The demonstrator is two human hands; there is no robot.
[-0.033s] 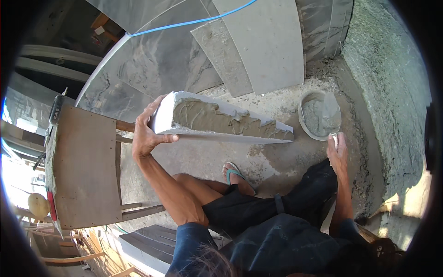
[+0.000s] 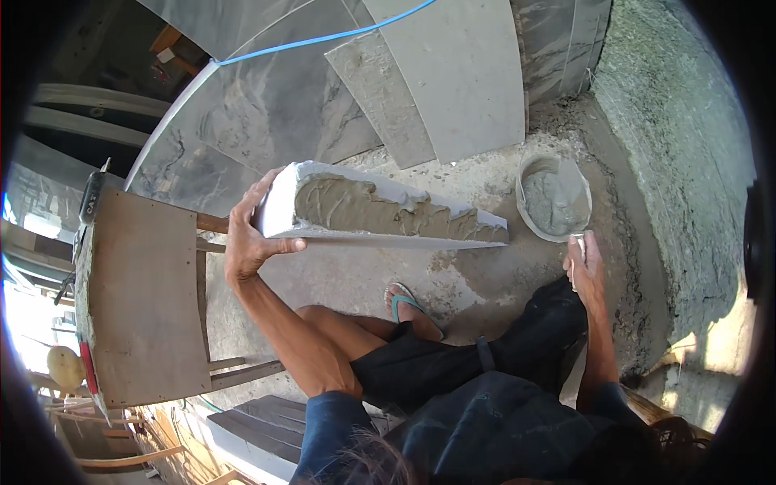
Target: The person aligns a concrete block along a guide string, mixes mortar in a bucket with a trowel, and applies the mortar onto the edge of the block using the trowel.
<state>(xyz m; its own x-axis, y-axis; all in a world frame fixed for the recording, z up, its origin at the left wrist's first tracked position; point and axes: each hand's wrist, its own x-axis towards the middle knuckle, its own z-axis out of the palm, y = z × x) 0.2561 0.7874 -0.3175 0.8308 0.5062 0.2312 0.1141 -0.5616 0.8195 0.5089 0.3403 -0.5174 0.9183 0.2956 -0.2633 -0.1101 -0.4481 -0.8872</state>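
Note:
My left hand [image 2: 250, 234] is closed round the left end of a long white block [image 2: 279, 198], thumb on the near side and fingers on the far side. A thick, ridged layer of grey mortar [image 2: 356, 204] covers much of the block's upward side. On the right, my right hand [image 2: 588, 263] is wrapped round the pale handle of a trowel [image 2: 577, 240]. The trowel's blade reaches over a round bucket [image 2: 523, 202] of wet grey mortar, and its outline is hard to separate from the mix.
Grey slabs [image 2: 461, 81] lean at the far side, with a blue hose [image 2: 323, 42] across them. A wooden table [image 2: 145, 299] stands left, a power tool [image 2: 95, 194] at its edge. A rough wall [image 2: 671, 145] rises right. My sandalled foot [image 2: 408, 307] is below the block.
The whole view has shifted slightly. The trowel blade, plain over the bucket before, now shows less distinctly. My left hand keeps its hold on the block.

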